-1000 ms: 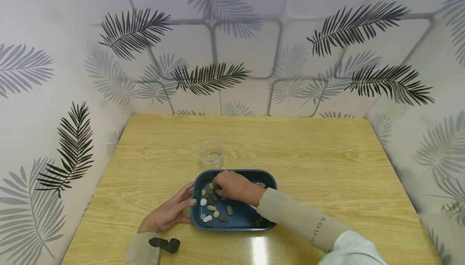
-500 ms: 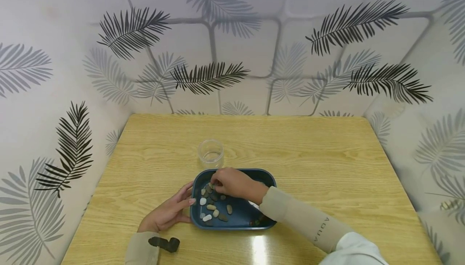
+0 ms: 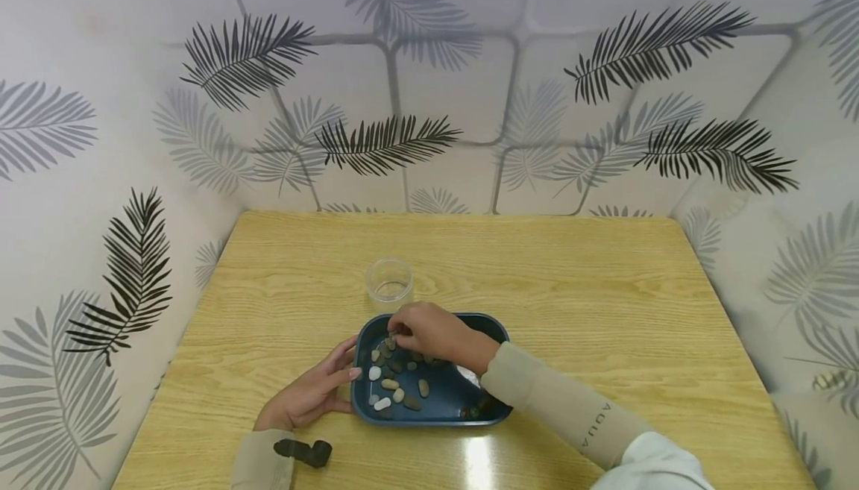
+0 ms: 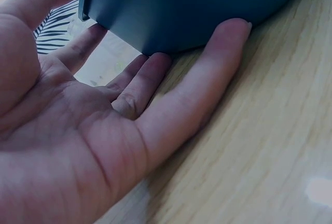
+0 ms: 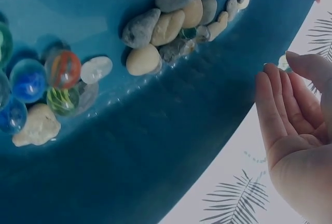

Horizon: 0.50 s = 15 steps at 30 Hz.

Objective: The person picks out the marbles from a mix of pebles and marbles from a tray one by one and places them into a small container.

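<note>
A dark blue tray [image 3: 446, 419] holds pebbles [image 3: 391, 384] and water. My left hand [image 3: 309, 397] rests against its left side. In the left wrist view, spread, fairly straight fingers [image 4: 223, 58] touch the outer wall and one reaches up at the rim. Over the tray's far left corner is my right hand [image 3: 429, 330]. The right wrist view shows its thumb and fingertips pinching a small pale pebble [image 5: 283, 62], mostly covered, near the rim. Glass marbles [image 5: 63, 69], striped and blue, lie among stones in the tray.
Just behind the tray's far left corner stands a clear round glass jar [image 3: 390, 281]. The wooden table [image 3: 570, 274] meets a wall with leaf-patterned covering. A black strap mount [image 3: 305, 451] sits on the left wrist.
My right hand has lifted slightly from among the pebbles and shifted toward the tray's far edge, uncovering stones beneath. The left hand keeps its place at the tray.
</note>
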{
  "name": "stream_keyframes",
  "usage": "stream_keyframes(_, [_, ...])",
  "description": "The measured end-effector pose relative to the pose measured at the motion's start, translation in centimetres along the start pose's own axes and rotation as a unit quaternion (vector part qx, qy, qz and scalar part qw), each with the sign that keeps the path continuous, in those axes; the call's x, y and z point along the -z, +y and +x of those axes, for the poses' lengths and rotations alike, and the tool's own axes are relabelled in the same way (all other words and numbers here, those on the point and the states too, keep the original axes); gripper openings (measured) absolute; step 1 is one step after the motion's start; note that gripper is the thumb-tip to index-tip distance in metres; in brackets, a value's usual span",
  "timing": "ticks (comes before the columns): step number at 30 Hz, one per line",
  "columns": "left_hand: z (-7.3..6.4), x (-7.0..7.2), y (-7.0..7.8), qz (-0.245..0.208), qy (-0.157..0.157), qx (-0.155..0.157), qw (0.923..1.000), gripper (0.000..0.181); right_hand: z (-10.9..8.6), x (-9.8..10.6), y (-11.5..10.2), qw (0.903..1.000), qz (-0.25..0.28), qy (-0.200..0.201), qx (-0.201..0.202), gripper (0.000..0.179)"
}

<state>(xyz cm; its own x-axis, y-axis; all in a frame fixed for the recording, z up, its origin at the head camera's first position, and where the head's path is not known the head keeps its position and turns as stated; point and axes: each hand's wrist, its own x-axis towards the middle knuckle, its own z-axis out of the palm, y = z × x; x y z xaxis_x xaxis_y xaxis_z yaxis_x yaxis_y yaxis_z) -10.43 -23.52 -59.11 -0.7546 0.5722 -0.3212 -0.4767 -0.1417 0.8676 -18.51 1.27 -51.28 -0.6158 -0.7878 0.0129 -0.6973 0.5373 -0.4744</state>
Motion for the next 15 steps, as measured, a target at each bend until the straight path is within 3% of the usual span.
stream_keyframes(15, [-0.1,-0.2,0.2,-0.003,-0.007,-0.003,1.0,0.056,0.7,2.5,0.6,0.997,0.016,0.072,-0.024,0.017])
